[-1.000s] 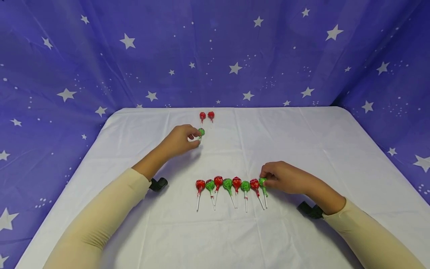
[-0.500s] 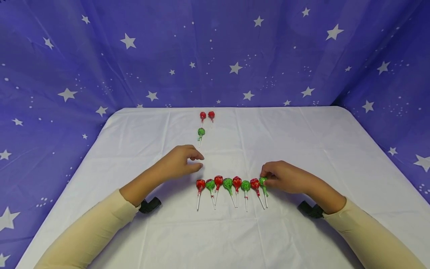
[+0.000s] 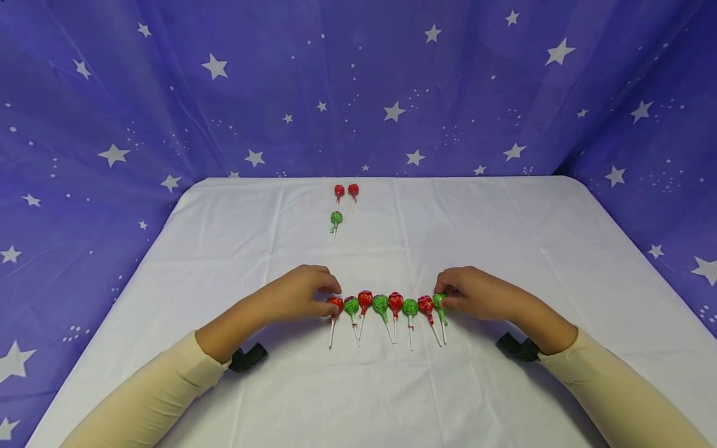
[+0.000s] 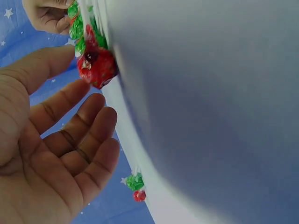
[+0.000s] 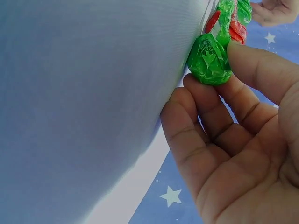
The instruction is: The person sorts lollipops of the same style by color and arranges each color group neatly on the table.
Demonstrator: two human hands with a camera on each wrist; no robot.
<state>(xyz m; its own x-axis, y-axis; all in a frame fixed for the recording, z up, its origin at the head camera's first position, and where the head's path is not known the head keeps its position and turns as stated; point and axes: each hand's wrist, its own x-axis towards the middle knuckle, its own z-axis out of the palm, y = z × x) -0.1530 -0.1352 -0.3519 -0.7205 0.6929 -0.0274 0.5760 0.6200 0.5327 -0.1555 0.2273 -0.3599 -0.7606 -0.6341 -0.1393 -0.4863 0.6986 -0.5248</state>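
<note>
Wrapped red and green lollipops lie side by side in a row on the white cloth, sticks toward me. At the row's left end is a red lollipop. My left hand is at its head, the thumb and forefinger on either side of its near edge and the other fingers loosely bent, as the left wrist view shows. At the right end, my right hand pinches the head of a green lollipop between thumb and fingertips. Between them, a green lollipop lies near the row's middle.
Farther back on the white tablecloth lie two red lollipops, one at the left and one beside it. A green lollipop lies just in front of them. A purple star-patterned curtain surrounds the table's back and sides.
My left hand has let go of the green lollipop at the back and come toward me to the row's left red lollipop. My right hand has stayed in place.
</note>
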